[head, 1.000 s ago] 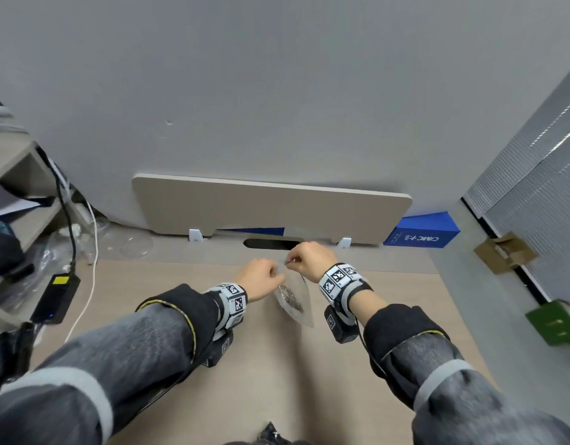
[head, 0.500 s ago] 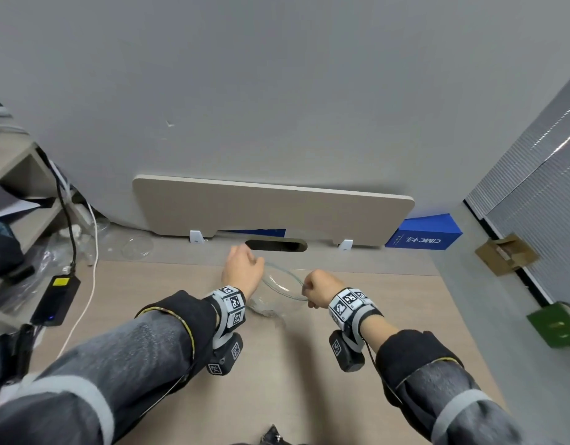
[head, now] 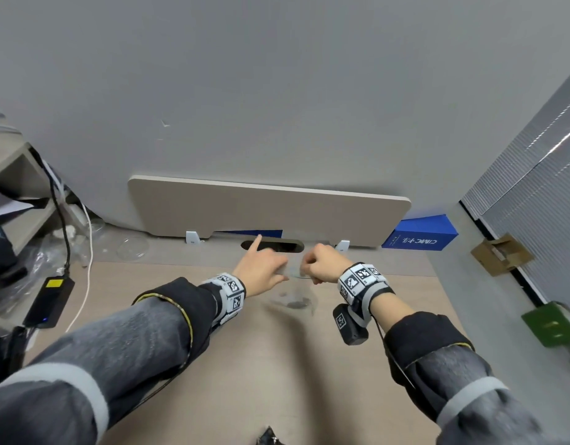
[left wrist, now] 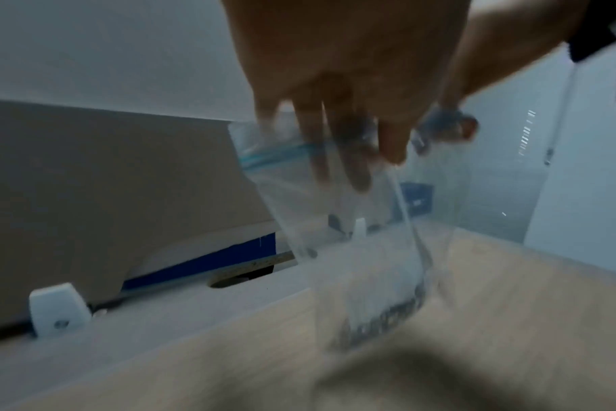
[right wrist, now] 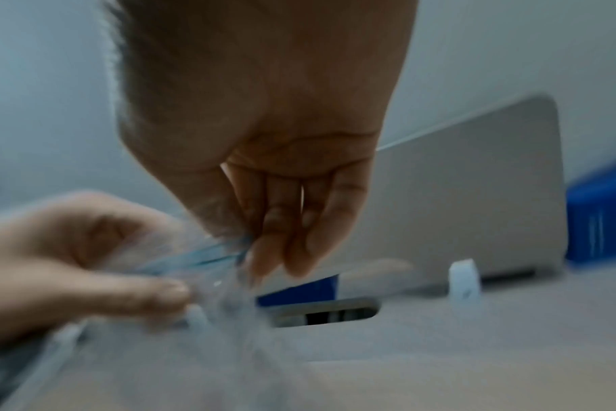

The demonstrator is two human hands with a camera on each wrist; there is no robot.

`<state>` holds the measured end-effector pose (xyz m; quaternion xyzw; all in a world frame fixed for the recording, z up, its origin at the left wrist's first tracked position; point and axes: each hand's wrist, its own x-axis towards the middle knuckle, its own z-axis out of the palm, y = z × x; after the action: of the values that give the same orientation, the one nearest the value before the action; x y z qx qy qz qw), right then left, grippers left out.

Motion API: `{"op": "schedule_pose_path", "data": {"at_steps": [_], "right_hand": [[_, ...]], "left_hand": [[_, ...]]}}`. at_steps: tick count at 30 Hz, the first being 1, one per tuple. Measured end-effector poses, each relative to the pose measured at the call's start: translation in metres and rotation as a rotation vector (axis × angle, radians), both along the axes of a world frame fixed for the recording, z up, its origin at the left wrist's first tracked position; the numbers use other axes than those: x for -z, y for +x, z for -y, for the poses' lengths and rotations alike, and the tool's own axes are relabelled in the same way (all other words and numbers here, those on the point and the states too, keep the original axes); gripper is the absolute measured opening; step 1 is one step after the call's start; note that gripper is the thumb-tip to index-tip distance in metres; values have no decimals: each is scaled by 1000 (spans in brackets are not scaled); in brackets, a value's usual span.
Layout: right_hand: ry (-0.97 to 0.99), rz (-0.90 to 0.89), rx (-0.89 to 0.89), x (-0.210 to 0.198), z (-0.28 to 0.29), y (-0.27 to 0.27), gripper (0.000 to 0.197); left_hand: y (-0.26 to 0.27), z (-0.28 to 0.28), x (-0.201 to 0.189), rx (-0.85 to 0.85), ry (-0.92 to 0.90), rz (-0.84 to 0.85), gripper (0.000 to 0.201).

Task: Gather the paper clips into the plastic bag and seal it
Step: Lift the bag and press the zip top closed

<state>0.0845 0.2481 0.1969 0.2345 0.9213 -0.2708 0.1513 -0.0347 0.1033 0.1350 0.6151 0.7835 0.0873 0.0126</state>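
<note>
The plastic bag [head: 293, 292] hangs just above the desk [head: 245, 364], paper clips [left wrist: 387, 319] pooled at its bottom. The right hand [head: 322, 263] pinches the blue zip strip [right wrist: 197, 257] at the top corner; the left hand [head: 261, 268] lies against the bag's mouth, fingers straight. The seal looks unfinished, so I reckon a slipped pinch could tip the bag and spill clips. At twelve o'clock, the cable slot [head: 272, 245] could swallow strays. A blue box [head: 418, 236] sits at two o'clock, well apart.
</note>
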Motion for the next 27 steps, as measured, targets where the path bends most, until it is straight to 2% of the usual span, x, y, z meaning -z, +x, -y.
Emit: {"op": "schedule_pose_path", "data": {"at_steps": [2,3,6,8,10,12,14,16,19,23,27], "right_hand": [[111,58,-7,3,-3,4,19],[117,35,16,5,-6,4,17],[-33,-92,101,13,-11,5,19],[-71,-75,44,18,-12,6,33],[11,-29,-60,24,-9,6,36],[109,-46,-107,31,-6,3,21],[103,-100,-94,34,-4,0,12],[60,-112,-86,37,0,-4,11],[51,-114,-80,42,5,-7,10],[45,-157,-17,46,4,-8,9],[-44,-132,11,48,2,-4,11]], "left_hand": [[1,-5,-2,-50,-100,109,33],[-1,-7,-3,-78,-93,144,36],[-9,-6,-4,-125,-72,188,45],[-17,-3,-5,-113,-103,194,51],[-22,0,-6,-98,-108,187,54],[-24,2,-5,-83,-112,168,52],[-25,5,-3,-72,-112,151,47],[-27,7,-2,-49,-115,141,40],[-24,9,-1,-25,-146,234,26],[-18,9,2,-88,-154,248,24],[-13,4,3,-125,-142,296,21]]}}
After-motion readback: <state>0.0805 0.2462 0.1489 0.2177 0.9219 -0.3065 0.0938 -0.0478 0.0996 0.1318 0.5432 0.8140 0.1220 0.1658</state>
